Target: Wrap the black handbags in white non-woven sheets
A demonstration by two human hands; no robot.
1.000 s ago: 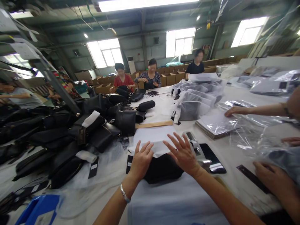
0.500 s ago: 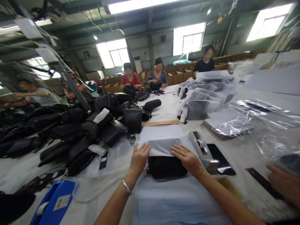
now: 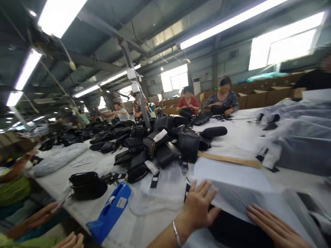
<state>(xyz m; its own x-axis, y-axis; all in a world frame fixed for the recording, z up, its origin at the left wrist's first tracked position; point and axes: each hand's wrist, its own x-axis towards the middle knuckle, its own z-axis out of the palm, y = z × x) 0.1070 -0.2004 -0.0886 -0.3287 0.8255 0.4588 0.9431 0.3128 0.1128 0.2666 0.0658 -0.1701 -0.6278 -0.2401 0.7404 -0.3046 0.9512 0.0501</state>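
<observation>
White, translucent paper (image 3: 236, 198) covers the far part of a black bag (image 3: 232, 229) on the counter (image 3: 142, 224), between the two hands. The left hand (image 3: 198, 208) has its fingers slightly apart at the paper's edge; the right hand (image 3: 276, 227) lies flatter, fingers nearly together. They seem to be smoothing the sheet, which calls for light, even pressure. The bag's exposed part looks dark and matte.

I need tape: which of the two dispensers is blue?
The tape dispenser at the table's edge, left of your left hand; the other, by your right hand, is grey.
</observation>
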